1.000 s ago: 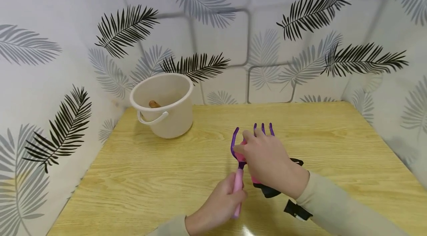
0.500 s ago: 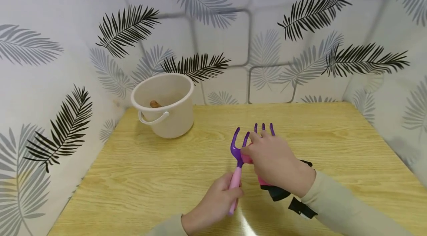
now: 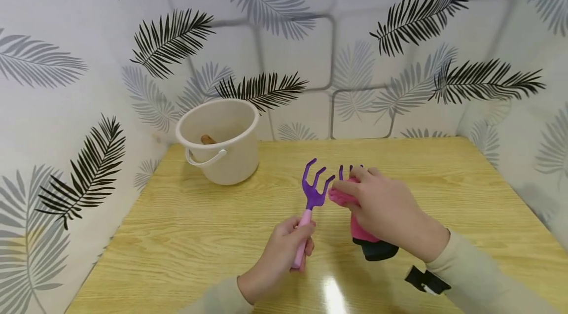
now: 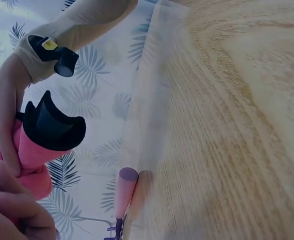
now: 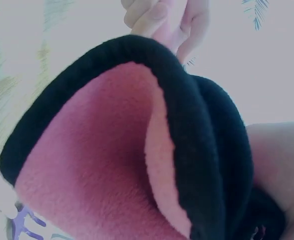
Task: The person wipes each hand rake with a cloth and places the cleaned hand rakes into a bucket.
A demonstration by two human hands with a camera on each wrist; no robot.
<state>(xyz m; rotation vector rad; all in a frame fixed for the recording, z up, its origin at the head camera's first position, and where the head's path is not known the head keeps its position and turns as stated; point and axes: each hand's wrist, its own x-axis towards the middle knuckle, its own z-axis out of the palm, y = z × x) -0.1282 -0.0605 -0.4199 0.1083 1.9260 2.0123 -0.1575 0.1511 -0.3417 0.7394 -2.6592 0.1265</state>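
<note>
My left hand (image 3: 280,250) holds a small garden hand rake (image 3: 314,198) by its pink handle, its purple curved tines pointing up and away. To the right, my right hand (image 3: 395,205) grips a pair of pink gloves (image 3: 363,230) with black cuffs. The right wrist view looks into the pink fleece lining of one glove (image 5: 96,150), with a second black cuff behind it. Past the right hand, the purple tines of another garden tool (image 3: 341,173) show on the table; that hand hides most of it. Its pink handle (image 4: 124,192) appears in the left wrist view.
A cream bucket (image 3: 235,161) stands at the back left of the wooden table (image 3: 199,235), with a brown thing (image 3: 207,139) partly visible inside. Leaf-patterned covering (image 3: 293,57) rises behind the table and along both sides.
The rake and gloves, overlapping earlier, are now apart. My left hand has moved the rake slightly left and tilted it; my right hand has shifted right with the gloves.
</note>
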